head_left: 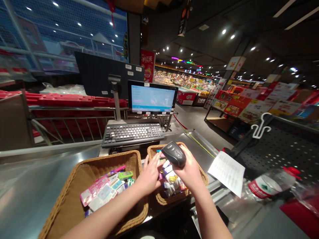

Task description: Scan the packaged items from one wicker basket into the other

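Note:
My right hand (188, 167) is wrapped round a black handheld barcode scanner (174, 154), its head tipped toward the left over the smaller wicker basket (163, 200). Close beside the scanner head, my left hand (151, 174) has its fingers curled over the same basket's left side; what they pinch, if anything, is too small and hidden to name. Small colourful packets (173, 181) fill that basket below both hands. Under my left forearm stands a larger wicker basket (67, 189) with pink and white packages (104, 192) and a green packaged item (125, 175).
Behind the baskets are a keyboard (132, 132) and a lit monitor (152, 99). A printed paper sheet (228, 172) and a large plastic bottle (269, 186) lie to the right, beside a black perforated rack (281, 146). A metal counter (20, 189) extends left.

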Demonstrator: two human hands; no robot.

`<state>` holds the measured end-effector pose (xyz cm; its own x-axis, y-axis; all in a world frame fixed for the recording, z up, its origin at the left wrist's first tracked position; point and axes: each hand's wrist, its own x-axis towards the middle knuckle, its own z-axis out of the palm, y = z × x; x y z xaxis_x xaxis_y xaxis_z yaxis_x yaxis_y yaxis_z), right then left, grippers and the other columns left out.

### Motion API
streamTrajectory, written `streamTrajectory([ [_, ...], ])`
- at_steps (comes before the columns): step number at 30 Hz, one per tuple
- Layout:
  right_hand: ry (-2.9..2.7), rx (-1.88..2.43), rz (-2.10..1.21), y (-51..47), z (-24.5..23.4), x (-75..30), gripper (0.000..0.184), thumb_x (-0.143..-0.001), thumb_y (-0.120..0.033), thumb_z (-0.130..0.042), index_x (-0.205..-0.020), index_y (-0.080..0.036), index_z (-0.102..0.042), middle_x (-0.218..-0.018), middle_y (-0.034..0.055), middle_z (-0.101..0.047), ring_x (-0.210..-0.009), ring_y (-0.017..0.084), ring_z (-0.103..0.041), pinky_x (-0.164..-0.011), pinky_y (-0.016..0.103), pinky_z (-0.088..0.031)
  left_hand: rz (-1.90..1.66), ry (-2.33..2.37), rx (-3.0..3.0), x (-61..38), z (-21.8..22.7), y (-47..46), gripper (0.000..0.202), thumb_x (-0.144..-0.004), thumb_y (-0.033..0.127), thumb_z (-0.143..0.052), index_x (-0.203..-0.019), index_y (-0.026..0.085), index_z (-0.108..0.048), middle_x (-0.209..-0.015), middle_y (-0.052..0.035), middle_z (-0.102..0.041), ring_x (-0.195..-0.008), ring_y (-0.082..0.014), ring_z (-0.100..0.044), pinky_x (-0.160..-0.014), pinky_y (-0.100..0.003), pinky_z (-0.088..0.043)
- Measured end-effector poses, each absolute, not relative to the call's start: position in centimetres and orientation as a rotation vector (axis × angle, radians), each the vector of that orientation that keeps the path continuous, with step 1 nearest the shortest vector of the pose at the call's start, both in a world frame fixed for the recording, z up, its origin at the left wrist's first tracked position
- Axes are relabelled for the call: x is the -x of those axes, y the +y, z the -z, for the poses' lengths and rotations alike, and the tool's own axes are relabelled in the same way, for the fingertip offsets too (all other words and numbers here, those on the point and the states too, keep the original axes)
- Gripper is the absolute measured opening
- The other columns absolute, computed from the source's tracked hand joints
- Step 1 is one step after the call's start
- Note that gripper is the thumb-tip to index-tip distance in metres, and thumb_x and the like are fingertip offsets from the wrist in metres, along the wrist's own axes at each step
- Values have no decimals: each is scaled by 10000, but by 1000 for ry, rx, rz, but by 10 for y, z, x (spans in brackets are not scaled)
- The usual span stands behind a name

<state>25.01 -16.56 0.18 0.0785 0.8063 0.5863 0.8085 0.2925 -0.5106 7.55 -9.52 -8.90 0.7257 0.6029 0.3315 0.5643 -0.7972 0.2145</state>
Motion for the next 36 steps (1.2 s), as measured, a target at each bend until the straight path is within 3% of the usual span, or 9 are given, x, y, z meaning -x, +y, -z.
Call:
streamTrajectory([
  [6, -1678, 1502, 16, -166, -1, -277, 534, -706, -187, -624, -1235, -166, -559, -1295, 135, -603, -1278, 311, -524, -1104, 489, -416, -559, 890, -2854, -108, 105, -100, 767, -776, 362, -662, -1461, 163, -381, -1602, -215, -175, -1482, -374, -160, -1164, -653, -92],
  [12, -1681, 1536, 65, -167, -2, -300, 523, -711, -216, -635, -1229, -176, -575, -1292, 145, -603, -1285, 352, -510, -1080, 550, -407, -475, 891, -2821, -137, 109, -109, 828, -752, 442, -696, -1477, 244, -346, -1624, -184, -99, -1481, -407, -123, -1146, -691, -82],
  [15, -1672, 1537, 84, -167, -2, -310, 543, -722, -221, -617, -1258, -155, -563, -1311, 154, -594, -1310, 351, -486, -1099, 562, -380, -341, 899, -2796, -149, 108, -114, 791, -721, 494, -703, -1419, 226, -445, -1611, -183, -169, -1470, -406, -170, -1162, -676, -60],
  [22, -1614, 1528, 120, -160, -1, -334, 538, -696, -228, -627, -1225, -142, -585, -1259, 155, -631, -1301, 357, -497, -1114, 561, -362, -46, 893, -2933, -170, 121, -116, 491, -676, 365, -726, -1116, 149, -696, -1537, -220, -347, -1444, -423, -239, -1164, -678, -51],
  [26, -1593, 1538, 120, -153, 1, -348, 521, -699, -229, -622, -1211, -134, -592, -1240, 160, -642, -1281, 357, -517, -1106, 566, -372, -132, 899, -2910, -179, 128, -116, 261, -789, 194, -591, -992, 164, -752, -1446, -193, -494, -1412, -380, -340, -1192, -632, -68],
  [29, -1586, 1556, 102, -149, 6, -356, 544, -694, -223, -618, -1227, -120, -580, -1250, 168, -639, -1275, 359, -524, -1104, 568, -376, -121, 918, -2886, -181, 127, -116, 314, -854, 153, -479, -1012, 165, -750, -1415, -180, -531, -1402, -352, -370, -1187, -639, -86],
  [32, -1589, 1569, 76, -148, 12, -361, 553, -692, -234, -621, -1232, -128, -576, -1259, 161, -639, -1279, 359, -524, -1103, 568, -378, -63, 948, -2871, -181, 127, -115, 293, -827, 163, -509, -990, 152, -753, -1395, -193, -545, -1400, -363, -364, -1164, -669, -86],
  [36, -1593, 1568, 56, -149, 16, -367, 534, -711, -250, -610, -1229, -124, -578, -1263, 165, -639, -1280, 356, -527, -1103, 572, -377, -45, 992, -2834, -179, 130, -112, 276, -811, 158, -505, -897, 169, -767, -1280, -169, -631, -1325, -355, -451, -1175, -636, -95],
])
